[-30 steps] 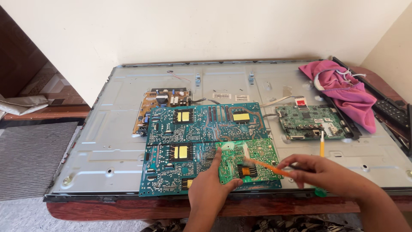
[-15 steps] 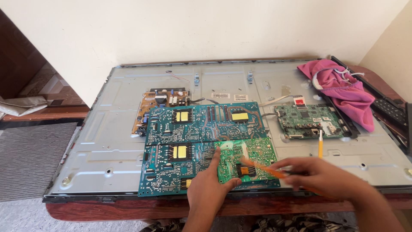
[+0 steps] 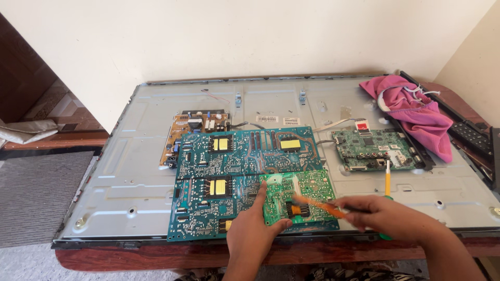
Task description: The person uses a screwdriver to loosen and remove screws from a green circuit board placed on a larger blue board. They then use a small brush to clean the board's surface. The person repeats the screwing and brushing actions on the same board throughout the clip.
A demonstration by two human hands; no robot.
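Left hand (image 3: 259, 234) is pressing flat, fingers spread, on the small green board (image 3: 298, 202) at lower centre. Right hand (image 3: 389, 217) is gripping an orange-bristled brush (image 3: 317, 204), now swung lower and leftward across that board than a second ago: sweeping is progressing. Beneath are lying large teal boards (image 3: 245, 151) on the grey metal panel (image 3: 120, 182); a pink cloth (image 3: 416, 112) is sitting upper right.

Orange tool (image 3: 317, 204) motion-blurred; remote control (image 3: 471, 136) partly cut off.
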